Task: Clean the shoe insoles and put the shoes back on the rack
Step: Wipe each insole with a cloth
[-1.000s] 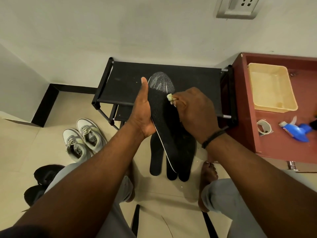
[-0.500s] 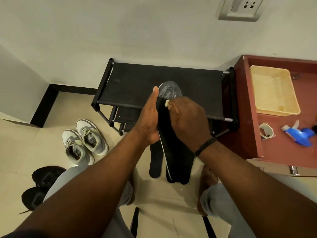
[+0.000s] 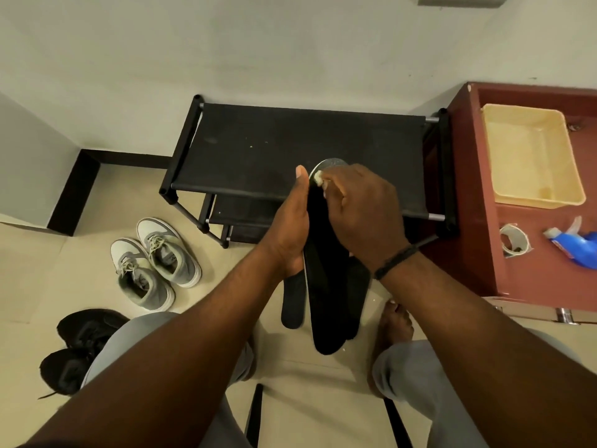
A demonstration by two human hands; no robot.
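My left hand grips a long black insole by its left edge, thumb pointing up. My right hand pinches a small whitish wad and presses it on the insole's grey top end, covering most of that end. Other black insoles lie on the floor behind the held one. A black shoe rack stands against the wall just beyond my hands. Grey-and-white sneakers sit on the floor to the left, black shoes nearer me.
A dark red cabinet top on the right bears a cream plastic tub, a roll of tape and a blue spray bottle. My bare feet and grey trouser legs are below the insoles. Chair legs show at the bottom.
The held insole has come lower and to the right in view. My right hand has slid up over its grey top end, hiding most of it.
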